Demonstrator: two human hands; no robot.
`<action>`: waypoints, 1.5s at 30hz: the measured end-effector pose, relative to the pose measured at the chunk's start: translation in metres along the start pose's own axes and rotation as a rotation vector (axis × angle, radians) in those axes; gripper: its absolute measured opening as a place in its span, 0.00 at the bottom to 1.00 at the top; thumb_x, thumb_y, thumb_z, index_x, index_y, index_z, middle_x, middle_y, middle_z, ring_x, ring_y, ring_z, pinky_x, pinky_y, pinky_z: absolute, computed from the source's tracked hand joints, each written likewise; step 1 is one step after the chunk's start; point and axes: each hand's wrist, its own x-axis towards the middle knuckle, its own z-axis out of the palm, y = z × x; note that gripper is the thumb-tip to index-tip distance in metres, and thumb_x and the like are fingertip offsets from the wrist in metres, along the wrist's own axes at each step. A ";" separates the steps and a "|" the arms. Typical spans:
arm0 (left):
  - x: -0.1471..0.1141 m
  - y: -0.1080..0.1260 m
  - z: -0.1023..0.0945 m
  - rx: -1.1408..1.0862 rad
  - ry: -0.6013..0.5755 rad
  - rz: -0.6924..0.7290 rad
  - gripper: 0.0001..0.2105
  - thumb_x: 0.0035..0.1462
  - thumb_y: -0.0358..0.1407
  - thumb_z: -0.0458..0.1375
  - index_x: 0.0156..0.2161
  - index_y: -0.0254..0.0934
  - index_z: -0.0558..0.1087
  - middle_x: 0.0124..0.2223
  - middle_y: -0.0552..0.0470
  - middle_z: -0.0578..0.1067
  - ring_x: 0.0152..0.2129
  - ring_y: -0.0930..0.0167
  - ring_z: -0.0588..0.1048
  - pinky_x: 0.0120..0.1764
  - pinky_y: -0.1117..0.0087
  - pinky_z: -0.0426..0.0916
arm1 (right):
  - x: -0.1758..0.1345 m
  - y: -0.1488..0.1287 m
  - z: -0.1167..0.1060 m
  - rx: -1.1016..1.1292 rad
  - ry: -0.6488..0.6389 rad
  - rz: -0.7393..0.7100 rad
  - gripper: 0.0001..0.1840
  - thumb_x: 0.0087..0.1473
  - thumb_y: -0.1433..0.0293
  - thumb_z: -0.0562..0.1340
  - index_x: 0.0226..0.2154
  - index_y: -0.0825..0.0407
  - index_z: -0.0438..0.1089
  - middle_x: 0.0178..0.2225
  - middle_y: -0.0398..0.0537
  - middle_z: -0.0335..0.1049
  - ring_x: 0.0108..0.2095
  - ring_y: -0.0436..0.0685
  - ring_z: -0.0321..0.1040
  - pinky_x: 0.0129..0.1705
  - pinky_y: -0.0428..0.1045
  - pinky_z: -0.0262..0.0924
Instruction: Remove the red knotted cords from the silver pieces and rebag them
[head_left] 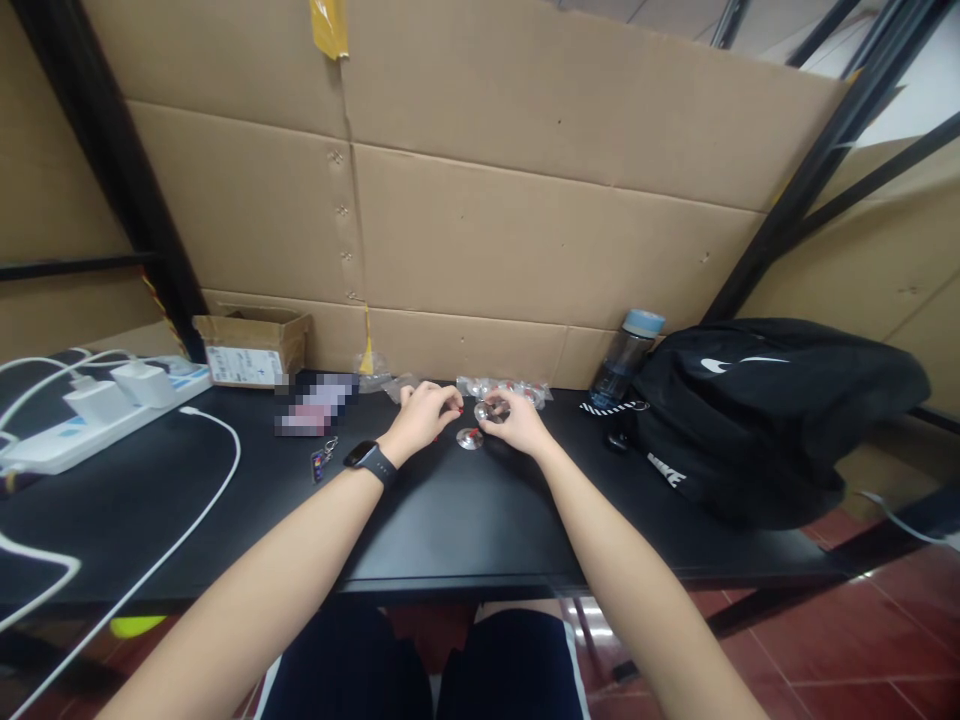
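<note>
My left hand point(421, 415), a dark watch point(367, 458) on its wrist, is closed in a pinch. A tiny red piece point(460, 409) shows at its fingertips. Facing it, my right hand point(519, 422) grips a small round silver metal disc point(481, 411) between thumb and fingers. Just below the fingertips a shiny silver disc point(470, 439) with a red bit on top lies on the black table point(472, 520). Behind the right hand are clear plastic packets point(536, 392) with silver and red pieces inside. More crumpled clear plastic point(375, 378) lies behind the left hand.
A black backpack point(750, 420) and a water bottle point(626, 355) stand on the right. At left are a small cardboard box point(251, 350), a white power strip point(112, 415) with chargers, a white cable point(217, 490) and a keychain point(321, 462). A cardboard wall point(525, 240) closes the back.
</note>
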 end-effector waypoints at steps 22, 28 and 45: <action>-0.002 0.022 -0.007 -0.209 0.104 -0.025 0.17 0.59 0.36 0.59 0.51 0.45 0.61 0.42 0.55 0.82 0.49 0.64 0.76 0.49 0.60 0.53 | -0.004 -0.028 0.010 0.502 -0.007 -0.009 0.26 0.43 0.70 0.70 0.46 0.48 0.66 0.50 0.51 0.71 0.48 0.59 0.75 0.38 0.46 0.71; -0.002 0.022 -0.007 -0.197 0.104 -0.025 0.19 0.57 0.35 0.58 0.52 0.44 0.59 0.41 0.55 0.82 0.50 0.64 0.76 0.49 0.60 0.52 | -0.005 -0.033 0.010 0.519 -0.016 -0.015 0.26 0.44 0.68 0.70 0.47 0.47 0.65 0.51 0.52 0.70 0.50 0.61 0.75 0.40 0.48 0.72; -0.004 0.029 -0.007 -0.140 0.136 0.013 0.18 0.57 0.33 0.57 0.51 0.43 0.60 0.43 0.52 0.81 0.52 0.63 0.74 0.50 0.60 0.51 | -0.005 -0.032 0.008 0.530 -0.034 -0.041 0.25 0.45 0.67 0.71 0.47 0.48 0.67 0.53 0.52 0.71 0.50 0.61 0.74 0.44 0.50 0.72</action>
